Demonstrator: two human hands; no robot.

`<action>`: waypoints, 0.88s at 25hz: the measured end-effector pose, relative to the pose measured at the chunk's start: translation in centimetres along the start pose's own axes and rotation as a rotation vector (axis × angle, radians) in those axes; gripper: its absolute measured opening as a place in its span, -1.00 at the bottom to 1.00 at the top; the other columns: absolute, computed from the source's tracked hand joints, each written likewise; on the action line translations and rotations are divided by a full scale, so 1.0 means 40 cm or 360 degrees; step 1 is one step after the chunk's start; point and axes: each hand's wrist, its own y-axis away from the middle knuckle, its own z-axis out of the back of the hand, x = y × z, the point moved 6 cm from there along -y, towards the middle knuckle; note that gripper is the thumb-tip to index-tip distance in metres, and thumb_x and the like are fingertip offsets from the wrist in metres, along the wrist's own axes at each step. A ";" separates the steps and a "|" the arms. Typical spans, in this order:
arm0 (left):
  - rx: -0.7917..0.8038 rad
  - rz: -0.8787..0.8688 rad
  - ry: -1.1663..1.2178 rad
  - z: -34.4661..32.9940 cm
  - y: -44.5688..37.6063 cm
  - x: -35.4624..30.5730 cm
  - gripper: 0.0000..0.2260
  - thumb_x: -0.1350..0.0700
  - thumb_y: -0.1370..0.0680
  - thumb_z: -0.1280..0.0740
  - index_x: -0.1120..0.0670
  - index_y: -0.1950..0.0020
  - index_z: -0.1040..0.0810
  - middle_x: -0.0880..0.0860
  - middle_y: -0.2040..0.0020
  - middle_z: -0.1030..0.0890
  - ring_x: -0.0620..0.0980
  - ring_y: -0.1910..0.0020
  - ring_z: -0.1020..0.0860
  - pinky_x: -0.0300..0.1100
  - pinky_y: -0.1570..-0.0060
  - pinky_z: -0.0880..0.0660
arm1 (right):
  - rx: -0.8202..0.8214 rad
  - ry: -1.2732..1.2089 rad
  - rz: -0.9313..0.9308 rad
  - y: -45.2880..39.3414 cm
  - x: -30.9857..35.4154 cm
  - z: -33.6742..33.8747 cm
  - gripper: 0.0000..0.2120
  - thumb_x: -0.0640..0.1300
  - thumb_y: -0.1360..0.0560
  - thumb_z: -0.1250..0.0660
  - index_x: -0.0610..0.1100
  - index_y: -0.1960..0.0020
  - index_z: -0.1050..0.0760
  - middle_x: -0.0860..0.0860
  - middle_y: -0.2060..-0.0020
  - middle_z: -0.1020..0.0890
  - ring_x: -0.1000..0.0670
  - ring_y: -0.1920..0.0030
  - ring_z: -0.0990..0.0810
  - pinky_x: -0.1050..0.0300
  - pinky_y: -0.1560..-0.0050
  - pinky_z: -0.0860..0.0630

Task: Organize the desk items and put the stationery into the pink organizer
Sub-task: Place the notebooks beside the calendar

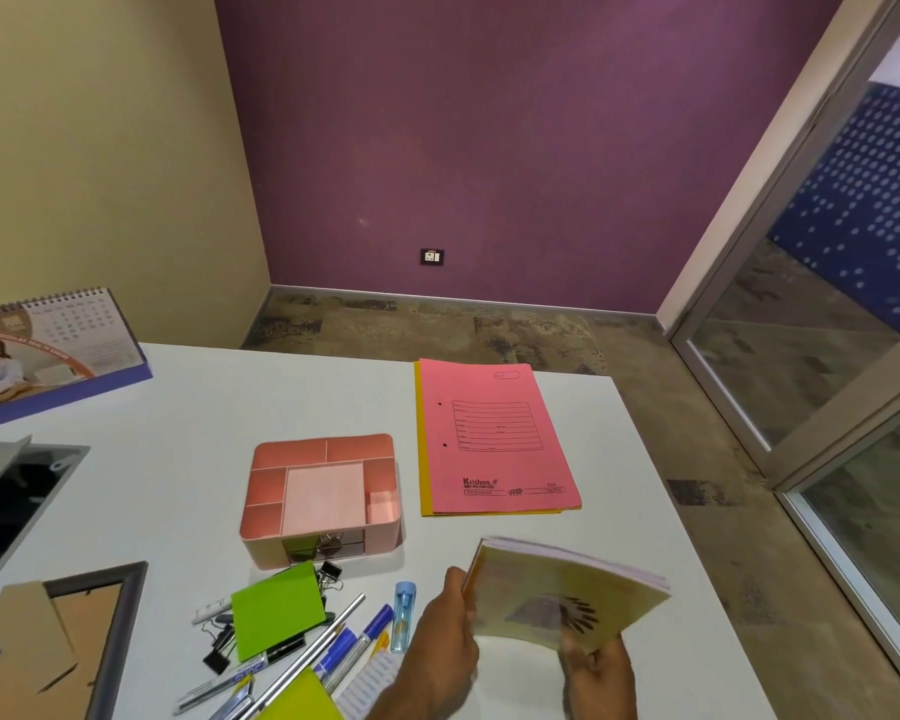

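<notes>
Hands (pixel 520 646) grip notebook (pixel 567 595) edges, lifted above desk (pixel 230 397).

Both the left hand (pixel 445 639) and right hand (pixel 601 678) are bare, with no sleeves, rings or watch showing at the wrists.

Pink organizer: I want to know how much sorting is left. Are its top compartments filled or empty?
Empty: the pink organizer shows bare compartment floors, while pens and clips lie on the desk.
</notes>
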 end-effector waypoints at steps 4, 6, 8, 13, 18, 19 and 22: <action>-0.0061 0.0017 0.0123 0.072 0.012 -0.043 -0.79 0.14 -0.56 -0.22 -0.10 -0.14 -0.31 -0.05 0.07 -0.57 -0.10 0.13 -0.56 -0.18 0.15 -0.51 | 0.0118 0.0019 0.0143 0.062 0.202 0.001 -0.51 -0.33 -0.49 -0.38 0.03 -0.33 -0.42 0.07 -0.04 -0.63 -0.12 -0.10 -0.58 0.01 -0.15 -0.48; -0.0196 -0.0046 0.0143 0.159 0.002 -0.061 -0.67 0.25 -0.60 -0.20 -0.08 -0.29 -0.28 -0.06 -0.04 -0.60 -0.13 0.05 -0.59 -0.26 0.14 -0.52 | 0.0222 0.0040 0.0286 0.086 0.325 -0.019 -0.55 -0.38 -0.49 -0.35 0.02 -0.25 -0.41 0.15 -0.03 -0.61 -0.06 -0.08 -0.57 0.03 -0.07 -0.46; -0.0319 -0.0149 0.0213 0.268 0.001 -0.091 -0.59 0.30 -0.61 -0.20 -0.09 -0.38 -0.31 -0.08 -0.08 -0.61 -0.19 0.03 -0.59 -0.37 0.16 -0.50 | 0.0370 0.0049 0.0389 0.105 0.436 -0.067 -0.51 -0.38 -0.43 -0.41 0.08 -0.20 -0.43 0.14 -0.03 -0.64 0.04 -0.05 -0.61 0.06 -0.01 -0.51; -0.0747 -0.0216 0.0309 0.597 0.013 -0.092 -0.59 0.29 -0.58 -0.24 -0.27 -0.11 -0.47 -0.16 0.06 -0.60 -0.26 0.12 -0.55 -0.52 0.31 -0.41 | 0.0607 0.0045 0.0393 0.124 0.621 -0.317 -0.55 -0.39 -0.40 -0.39 0.03 -0.15 -0.48 0.07 0.02 -0.69 0.04 0.01 -0.67 -0.11 -0.04 -0.61; -0.1025 0.0026 0.0221 0.883 -0.018 0.054 -0.69 0.27 -0.54 -0.30 -0.05 -0.18 -0.64 -0.07 0.08 -0.65 -0.08 0.17 -0.59 -0.30 0.30 -0.42 | 0.0861 0.0076 0.0315 0.174 0.754 -0.617 -0.64 -0.38 -0.41 -0.36 0.00 -0.07 -0.49 0.02 0.07 -0.68 -0.03 0.06 -0.67 -0.12 0.02 -0.64; -0.1074 0.0078 0.0220 0.933 -0.022 0.090 -0.70 0.26 -0.53 -0.30 -0.01 -0.17 -0.65 -0.04 0.07 -0.66 -0.07 0.18 -0.59 -0.29 0.30 -0.43 | 0.0907 0.0088 0.0304 0.183 0.773 -0.678 -0.67 -0.38 -0.41 -0.36 -0.02 -0.05 -0.50 0.02 0.08 -0.68 -0.03 0.07 -0.67 -0.08 0.04 -0.64; -0.1132 0.0214 0.0192 1.044 -0.053 0.181 -0.76 0.26 -0.52 -0.32 0.06 -0.13 -0.67 0.03 0.05 -0.69 -0.01 0.18 -0.60 -0.21 0.26 -0.51 | 0.0937 0.0196 0.0264 0.189 0.803 -0.826 -0.72 -0.36 -0.40 -0.39 -0.06 -0.01 -0.52 0.04 0.10 -0.68 -0.01 0.08 -0.66 -0.03 0.03 -0.64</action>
